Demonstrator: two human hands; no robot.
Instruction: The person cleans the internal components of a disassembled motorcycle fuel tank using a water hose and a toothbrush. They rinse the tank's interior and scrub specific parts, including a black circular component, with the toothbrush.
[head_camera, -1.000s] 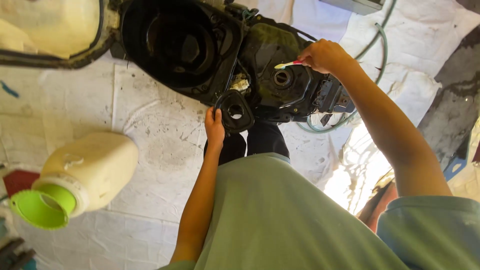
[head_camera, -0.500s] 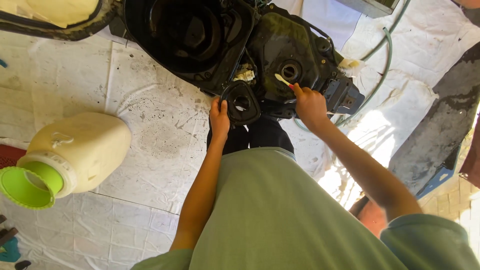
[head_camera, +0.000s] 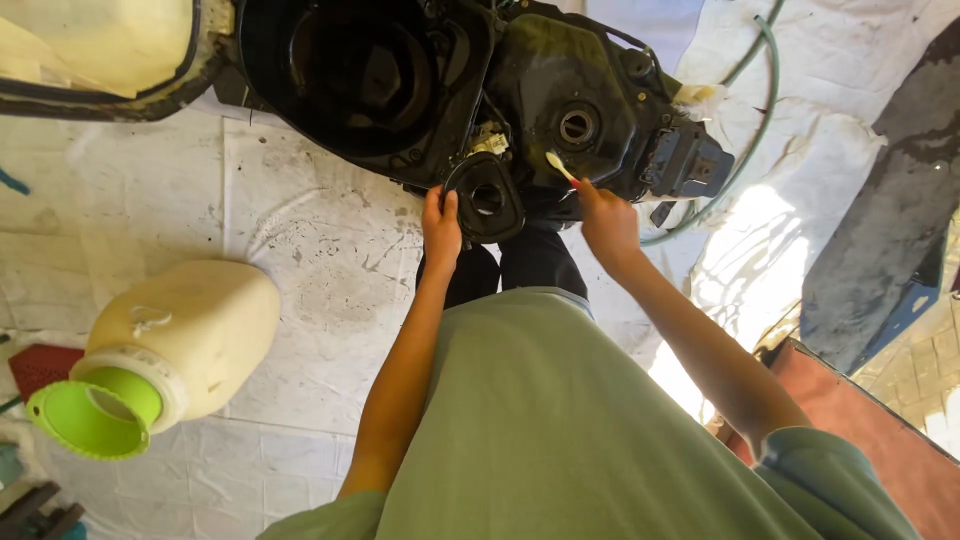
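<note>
1. Standing over a big black machine part (head_camera: 560, 100) near the top middle of the frame, a person in a green shirt works on it with both hands.
2. Left hand (head_camera: 441, 228) has its fingers curled around a small black ring-shaped piece (head_camera: 487, 197), just below the big part.
3. Right hand (head_camera: 607, 222) pinches a little brush (head_camera: 559, 167) with a white head and a red handle. The brush tip sits close to the round opening (head_camera: 575, 126).
4. I think short, soft strokes work best, with the ring piece held steady.
5. A cream jug (head_camera: 180, 340) with a green mouth lies at the lower left, well apart.
6. A green hose (head_camera: 765, 110) curls at the upper right.
</note>
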